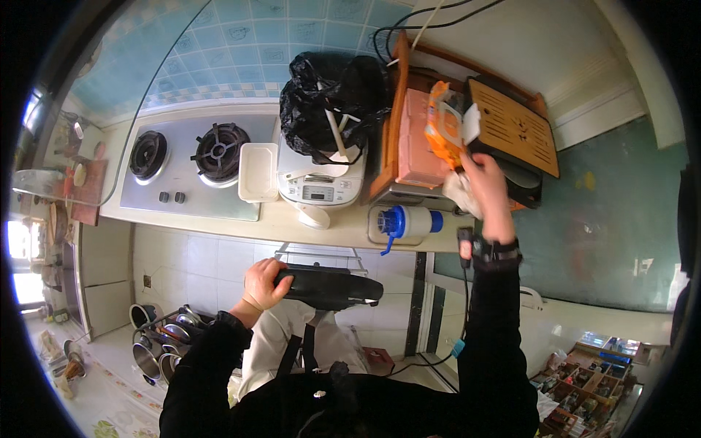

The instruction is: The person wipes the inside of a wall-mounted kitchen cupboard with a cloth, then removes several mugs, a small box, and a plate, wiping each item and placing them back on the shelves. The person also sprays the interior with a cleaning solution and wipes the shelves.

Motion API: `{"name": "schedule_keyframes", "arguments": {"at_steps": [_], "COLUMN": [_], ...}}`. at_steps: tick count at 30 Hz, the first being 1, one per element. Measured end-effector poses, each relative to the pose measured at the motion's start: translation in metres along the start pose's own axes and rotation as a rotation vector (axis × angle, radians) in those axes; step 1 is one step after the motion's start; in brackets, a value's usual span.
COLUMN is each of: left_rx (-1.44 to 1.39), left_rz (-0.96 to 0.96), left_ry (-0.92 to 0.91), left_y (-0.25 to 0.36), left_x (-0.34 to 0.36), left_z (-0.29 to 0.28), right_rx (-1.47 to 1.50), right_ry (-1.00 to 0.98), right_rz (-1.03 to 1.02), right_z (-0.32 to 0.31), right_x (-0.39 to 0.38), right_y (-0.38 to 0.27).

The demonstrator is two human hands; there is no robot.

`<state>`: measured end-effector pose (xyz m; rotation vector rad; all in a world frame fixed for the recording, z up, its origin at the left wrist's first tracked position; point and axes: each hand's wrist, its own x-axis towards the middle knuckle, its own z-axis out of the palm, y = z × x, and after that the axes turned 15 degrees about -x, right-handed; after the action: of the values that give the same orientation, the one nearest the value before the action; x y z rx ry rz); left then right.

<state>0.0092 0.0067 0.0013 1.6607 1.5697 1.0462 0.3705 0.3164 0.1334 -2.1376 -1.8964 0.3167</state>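
Observation:
My left hand [266, 285] is closed around the left end of a long, flat black object [332, 286] with a rounded right end. This object is held level above my lap, in front of the counter; its kind is unclear. At the right, my right hand [485, 182] reaches over the counter, its fingers bent at the lower end of an orange soft pack [440, 128] with a pale oval lid, like a pack of wipes. The pack leans over a pink box [418, 139]. A crumpled whitish piece [460, 193] shows beside my palm.
On the counter stand a gas stove [197, 171], a white tub [258, 172], a white rice cooker [320, 191] under a black plastic bag [325, 95], and a blue-and-white pump [409, 221]. A wooden rack [394, 139] holds boxes. Pots [150, 358] stand on the floor at left.

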Motion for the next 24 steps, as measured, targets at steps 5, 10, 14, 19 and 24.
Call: {"name": "schedule_keyframes", "arguments": {"at_steps": [5, 10, 14, 19, 24], "left_rx": [0.005, 0.012, 0.013, 0.0, 0.06], "left_rz": [0.011, 0.013, 0.018, -0.025, -0.059], "left_ry": [0.035, -0.006, -0.08, -0.148, -0.163], "left_y": [-0.002, -0.003, -0.006, -0.007, -0.005], "left_x": [0.0, 0.002, 0.006, 0.007, 0.005], "left_z": [0.001, -0.001, -0.006, -0.006, -0.006], "right_rx": [0.289, -0.129, -0.406, -0.343, -0.237], "right_ry": [-0.513, -0.742, -0.992, -1.282, -1.346], "right_rz": [-0.256, -0.426, -0.532, -0.507, -0.421], "right_z": [0.011, 0.078, 0.093, 0.087, 0.096], "right_x": [-0.084, -0.116, -0.141, -0.182, -0.168], "right_y": [-0.035, -0.119, -0.147, -0.123, -0.123]}}
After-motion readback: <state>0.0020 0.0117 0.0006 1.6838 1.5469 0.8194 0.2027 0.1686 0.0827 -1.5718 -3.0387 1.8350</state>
